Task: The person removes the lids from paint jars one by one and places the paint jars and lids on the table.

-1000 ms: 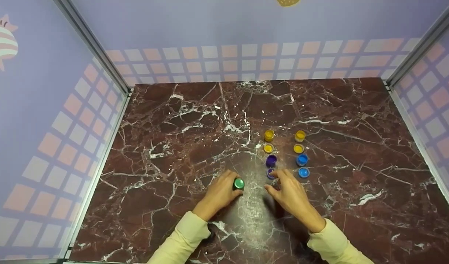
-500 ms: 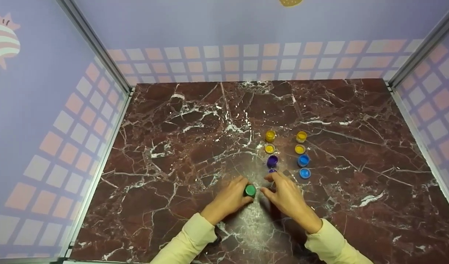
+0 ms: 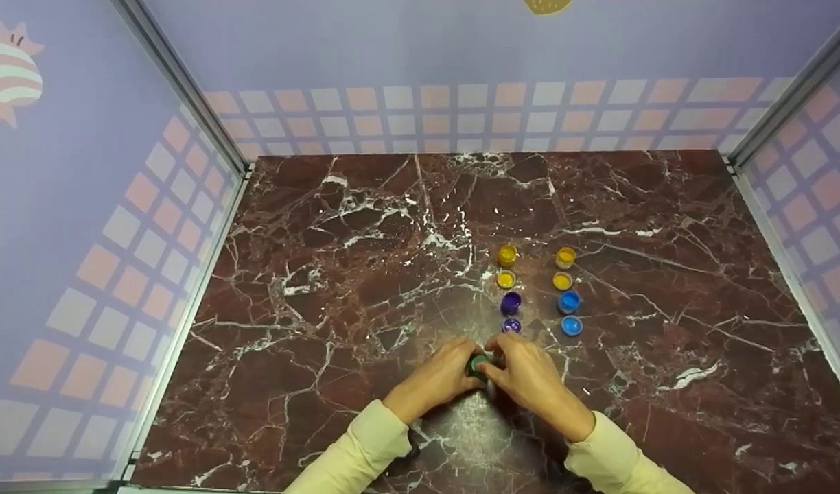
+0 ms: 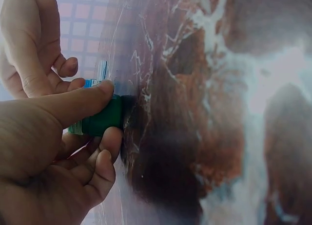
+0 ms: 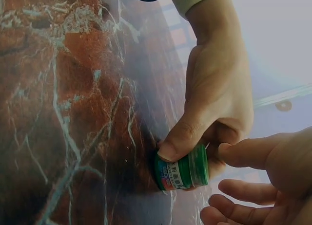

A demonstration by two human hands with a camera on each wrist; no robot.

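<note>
My left hand point(image 3: 442, 376) grips a small green paint jar point(image 5: 176, 173) with a green screw lid point(image 5: 199, 165), thumb on one side and fingers on the other. The jar stands on the marbled table in front of me. Close by its lid is my right hand point(image 3: 531, 376), thumb and fingers bent and spread. A narrow gap shows between the right thumb and the lid in the right wrist view. In the left wrist view the green jar point(image 4: 103, 117) is partly covered by the left thumb and fingers.
Beyond my hands stand uncapped paint jars: two yellow point(image 3: 507, 256), one purple point(image 3: 510, 302) and one blue point(image 3: 569, 302). Each has an upturned lid in front, such as the blue lid point(image 3: 572, 326) and purple lid point(image 3: 511, 326). Patterned panels point(image 3: 420, 116) enclose the table.
My left hand has carried the green jar rightward and slightly nearer to me. The right hand has shifted left and down to the lid, uncovering the purple lid.
</note>
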